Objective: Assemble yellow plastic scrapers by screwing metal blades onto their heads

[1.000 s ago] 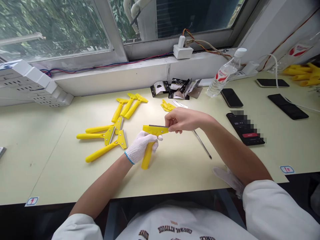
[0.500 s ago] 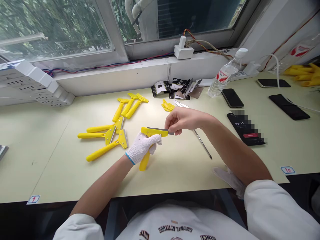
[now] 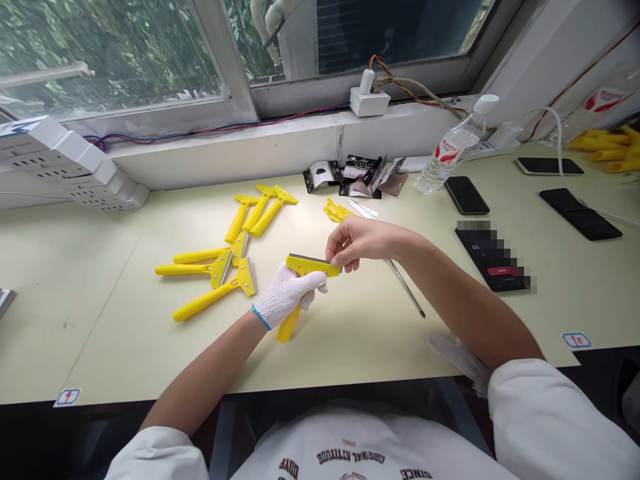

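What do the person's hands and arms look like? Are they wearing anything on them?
The left hand wears a white knit glove with a blue edge around its cuff. The right hand has no glove. Both forearms are bare, and above them are baggy white sleeves: the left sleeve and the right sleeve.

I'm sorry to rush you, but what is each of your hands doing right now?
Left hand: closed, gripping a yellow scraper.
Right hand: pinching the scraper's head.

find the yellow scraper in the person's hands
In the head view, the yellow scraper is held above the desk in the white-gloved left hand, its head end pinched by the bare right hand, just right of the other yellow scrapers.
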{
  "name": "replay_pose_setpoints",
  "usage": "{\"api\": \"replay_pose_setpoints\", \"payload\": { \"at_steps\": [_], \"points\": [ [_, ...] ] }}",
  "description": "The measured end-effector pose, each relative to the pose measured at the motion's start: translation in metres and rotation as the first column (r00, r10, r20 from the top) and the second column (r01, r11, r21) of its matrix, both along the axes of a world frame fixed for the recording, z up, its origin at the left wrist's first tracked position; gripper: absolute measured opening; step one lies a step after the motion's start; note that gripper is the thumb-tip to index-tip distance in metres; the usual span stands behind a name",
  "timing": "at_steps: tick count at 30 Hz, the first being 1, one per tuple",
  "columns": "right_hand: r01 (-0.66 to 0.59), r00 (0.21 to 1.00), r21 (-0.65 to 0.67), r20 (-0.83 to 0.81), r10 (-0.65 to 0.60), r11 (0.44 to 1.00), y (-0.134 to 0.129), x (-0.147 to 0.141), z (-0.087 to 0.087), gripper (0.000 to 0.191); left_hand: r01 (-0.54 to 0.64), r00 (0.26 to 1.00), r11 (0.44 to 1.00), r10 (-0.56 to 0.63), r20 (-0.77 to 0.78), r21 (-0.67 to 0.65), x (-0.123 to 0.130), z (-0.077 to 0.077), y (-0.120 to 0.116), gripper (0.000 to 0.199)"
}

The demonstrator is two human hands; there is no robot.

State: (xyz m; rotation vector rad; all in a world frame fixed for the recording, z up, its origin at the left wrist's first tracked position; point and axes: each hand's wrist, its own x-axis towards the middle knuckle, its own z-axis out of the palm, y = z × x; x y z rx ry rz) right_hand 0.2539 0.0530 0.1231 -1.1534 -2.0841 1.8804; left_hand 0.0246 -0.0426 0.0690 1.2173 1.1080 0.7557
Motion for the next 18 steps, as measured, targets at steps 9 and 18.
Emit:
{"api": "replay_pose_setpoints", "payload": {
  "at_steps": [9,18],
  "points": [
    [0.078,0.997,0.053,-0.002,-0.078,0.996,-0.005,-0.0069,-0.0007,0.008,-0.012,1.0,1.0,0.012,-0.017,0.011,-0.0011,-0.0005,0.0009,0.02],
    [0.078,0.996,0.079,0.034,-0.081,0.994,-0.0069,-0.0107,-0.0025,0.007,-0.023,1.0,1.0,0.023,-0.008,-0.009,0.0011,-0.0039,0.0005,0.021]
  ]
}}
